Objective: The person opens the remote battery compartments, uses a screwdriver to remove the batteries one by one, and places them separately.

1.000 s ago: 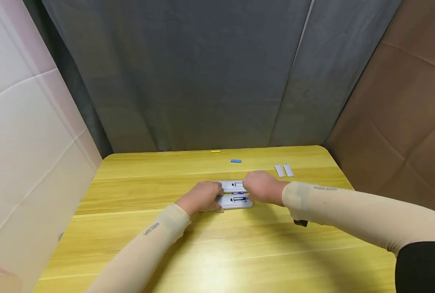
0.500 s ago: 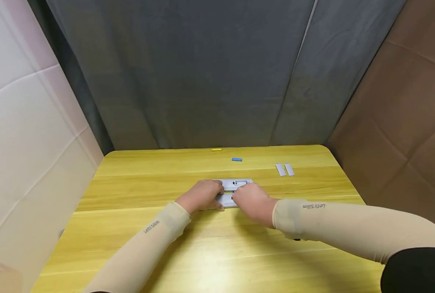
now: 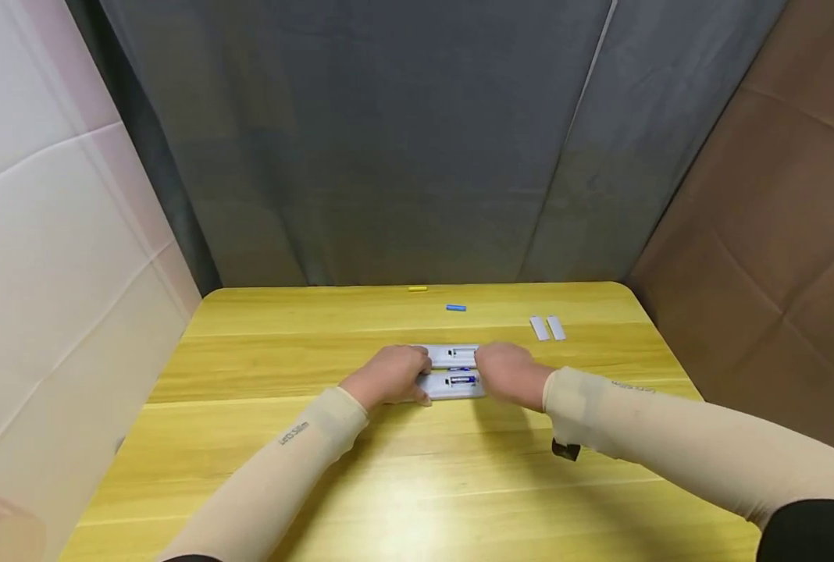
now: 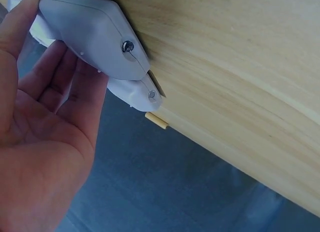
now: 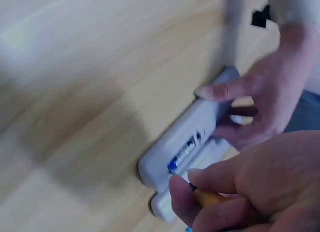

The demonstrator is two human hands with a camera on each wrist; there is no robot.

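Note:
Two white remotes lie side by side on the yellow table, backs up, with their battery bays uncovered. The near remote has a blue battery in its bay. The far remote lies just behind it. My left hand grips the remotes' left ends, thumb on the near remote. At their right ends my right hand pinches a small yellow battery just above the bays.
A loose yellow battery and a blue battery lie near the table's far edge. Two white battery covers lie at the far right. Grey curtain behind, white wall left, brown panel right.
My right hand moved down over the near remote, then back up and right to the remotes' right ends, uncovering the blue battery. My left hand has stayed put.

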